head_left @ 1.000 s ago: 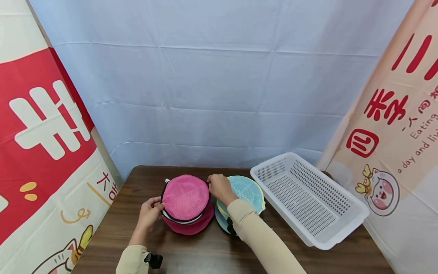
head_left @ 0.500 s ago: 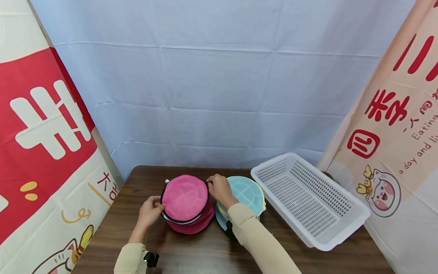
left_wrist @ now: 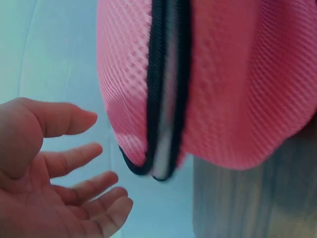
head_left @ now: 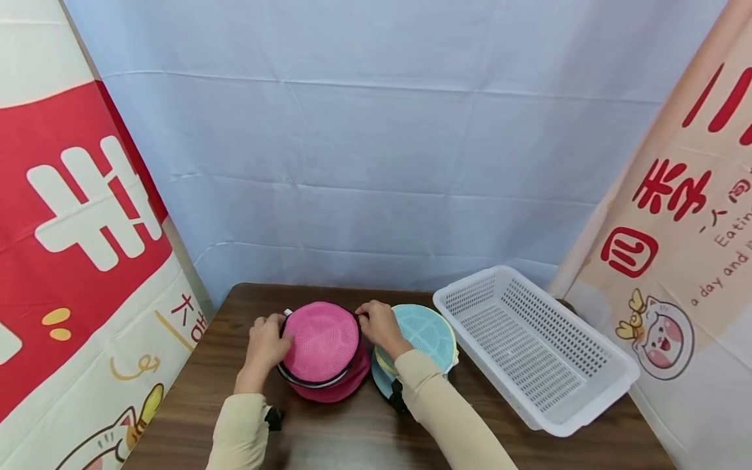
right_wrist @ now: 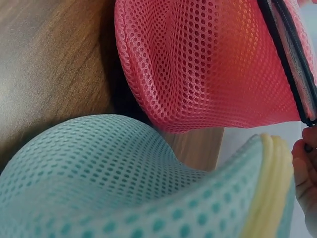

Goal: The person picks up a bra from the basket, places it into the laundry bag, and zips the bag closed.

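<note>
A pink mesh laundry bag (head_left: 320, 341) with a black zipper rim (left_wrist: 171, 84) stands on the table, round top facing up and a darker pink base below. My right hand (head_left: 382, 325) pinches its rim at the upper right; in the right wrist view only some fingertips (right_wrist: 306, 168) show there. On the bag's left side is my left hand (head_left: 267, 342), its fingers (left_wrist: 74, 161) spread and apart from the fabric in the left wrist view. Right of the pink bag sits a light blue mesh laundry bag (head_left: 424, 331) with a yellow zipper rim (right_wrist: 267, 183), partly hidden by my right forearm.
A white perforated plastic basket (head_left: 531, 418) stands on the right side of the brown wooden table (head_left: 329, 434). Behind the table hangs a pale blue cloth (head_left: 376, 143). Printed curtains (head_left: 35, 261) close off both sides.
My left hand has let go of the pink laundry bag's left rim and shifted up and to the right beside it. The right hand keeps its pinch, and the bag stays nearly in place.
</note>
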Demonstrator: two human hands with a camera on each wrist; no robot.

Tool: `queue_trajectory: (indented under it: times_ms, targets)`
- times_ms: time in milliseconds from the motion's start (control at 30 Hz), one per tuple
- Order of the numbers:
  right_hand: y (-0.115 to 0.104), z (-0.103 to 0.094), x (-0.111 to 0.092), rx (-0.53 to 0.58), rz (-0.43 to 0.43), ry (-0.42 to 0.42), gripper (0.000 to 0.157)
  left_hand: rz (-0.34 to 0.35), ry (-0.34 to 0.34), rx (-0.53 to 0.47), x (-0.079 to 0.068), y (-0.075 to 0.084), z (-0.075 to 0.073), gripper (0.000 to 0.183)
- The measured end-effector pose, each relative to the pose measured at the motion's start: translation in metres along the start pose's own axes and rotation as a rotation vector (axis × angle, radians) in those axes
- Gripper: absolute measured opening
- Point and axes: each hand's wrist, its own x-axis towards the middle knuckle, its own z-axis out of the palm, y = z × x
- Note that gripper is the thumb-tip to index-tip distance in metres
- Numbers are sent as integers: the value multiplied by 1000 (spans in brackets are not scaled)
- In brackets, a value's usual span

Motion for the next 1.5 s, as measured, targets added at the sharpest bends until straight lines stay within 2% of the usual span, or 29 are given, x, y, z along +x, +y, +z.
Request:
queue_trajectory:
  times_ms: [133, 367, 500, 733, 1000, 1133, 1233, 1367, 1500]
  targets:
    - [2, 1, -2, 18, -14, -4, 14, 80, -29, 30, 11, 11, 5, 34]
    - [3, -1, 0, 17, -34, -19, 12, 169, 11, 63, 30, 28, 16, 25]
    - [3, -2, 0, -2, -26, -47, 11, 232, -10, 94, 40, 37, 24, 24]
    - [3, -3, 2, 32, 14, -89, 12, 301, -109, 140, 53, 52, 37, 26]
    - [2, -4, 3, 78, 36, -110, 12, 316, -288, 196, 63, 64, 42, 27]
    - [3, -4, 2, 77, 26, -100, 11, 324, -328, 242, 69, 64, 45, 26]
    - [3, -3, 1, 70, 24, -96, 11, 345, -356, 261, 74, 62, 48, 19]
    - [4, -2, 0, 72, 30, -90, 10, 370, -383, 247, 79, 59, 47, 5]
    - [6, -1, -2, 121, 5, -85, 10, 390, -407, 215, 81, 57, 45, 2]
